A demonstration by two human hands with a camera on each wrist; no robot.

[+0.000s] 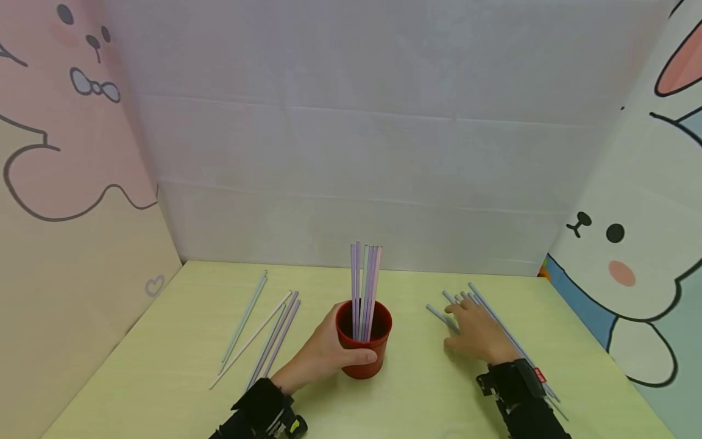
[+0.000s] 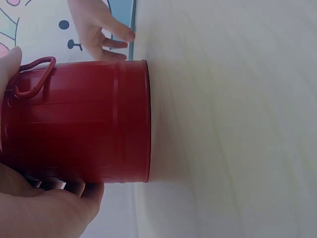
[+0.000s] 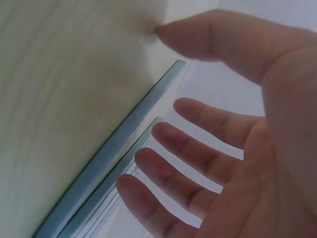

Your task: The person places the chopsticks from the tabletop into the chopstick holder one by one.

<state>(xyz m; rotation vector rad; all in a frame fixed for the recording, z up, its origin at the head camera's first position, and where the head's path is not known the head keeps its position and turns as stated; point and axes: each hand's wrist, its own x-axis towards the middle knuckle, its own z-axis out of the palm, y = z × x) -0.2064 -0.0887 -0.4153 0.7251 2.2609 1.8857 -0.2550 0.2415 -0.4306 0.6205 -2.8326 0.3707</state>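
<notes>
My left hand (image 1: 329,350) grips a small red metal bucket (image 2: 84,124) around its side, thumb across the front. The bucket appears upright on the table, with a small wire handle on its wall. Several lilac, pink and pale green straws (image 1: 366,292) stand in it. On the right, my right hand (image 1: 479,332) reaches over a bunch of blue straws (image 1: 496,317) lying on the table. In the right wrist view its fingers (image 3: 193,153) are spread and loosely bent beside two blue straws (image 3: 114,134), with the thumb apart and nothing held.
Left of the bucket lie pale green straws (image 1: 244,320), a whitish straw (image 1: 252,338) and lilac straws (image 1: 282,335) on the pale yellow table (image 1: 417,390). A white back panel (image 1: 362,152) and printed side panels (image 1: 82,262) enclose the table.
</notes>
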